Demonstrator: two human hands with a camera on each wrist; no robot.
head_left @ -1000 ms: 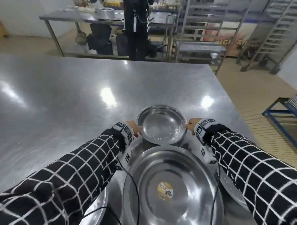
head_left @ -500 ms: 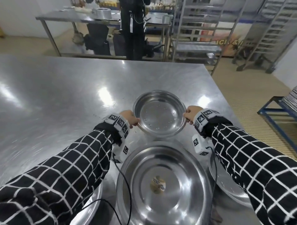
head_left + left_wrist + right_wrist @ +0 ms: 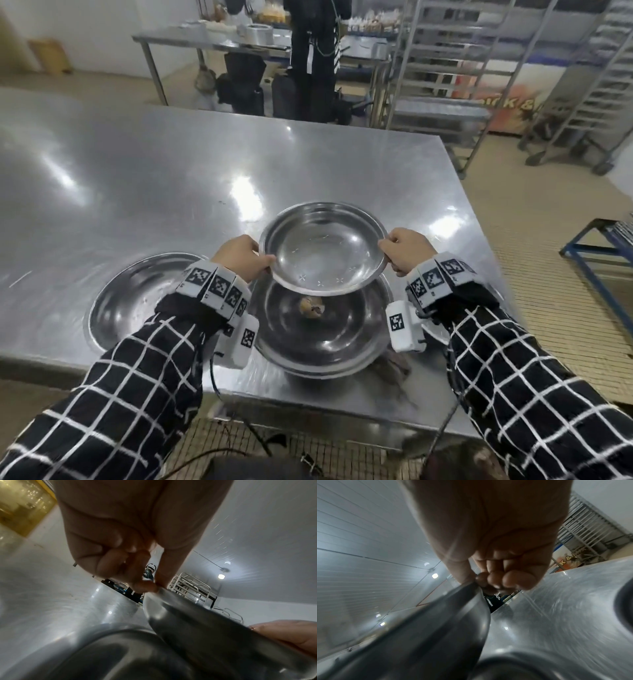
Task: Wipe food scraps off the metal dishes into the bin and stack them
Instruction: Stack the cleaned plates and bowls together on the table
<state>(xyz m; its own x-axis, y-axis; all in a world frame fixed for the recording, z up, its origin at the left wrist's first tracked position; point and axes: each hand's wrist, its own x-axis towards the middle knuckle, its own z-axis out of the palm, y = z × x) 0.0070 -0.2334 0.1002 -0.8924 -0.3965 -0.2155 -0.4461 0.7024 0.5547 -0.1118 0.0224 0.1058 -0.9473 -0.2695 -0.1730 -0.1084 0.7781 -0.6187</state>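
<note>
Holding the small dish (image 3: 323,248) by its rim, we lift it clear of the table (image 3: 144,178), tilted with its near edge lower. Our left hand (image 3: 241,257) pinches the rim between thumb and curled fingers (image 3: 137,585); our right hand (image 3: 406,251) pinches the opposite rim in the same way, thumb above, fingers (image 3: 494,580) below. Between the two hands the dish (image 3: 197,626) shows a bare inner face with a few small star marks. Directly beneath it, near our wrists, sits a large dish (image 3: 329,337) on the table, holding a brownish scrap (image 3: 311,306) at its centre. Beside the left forearm lies another large dish (image 3: 137,301). A third rim (image 3: 435,334) shows only in part behind the right wrist. Beyond the table's far edge stands a person (image 3: 313,58) in dark clothes, with racks (image 3: 445,68) to the right.
</note>
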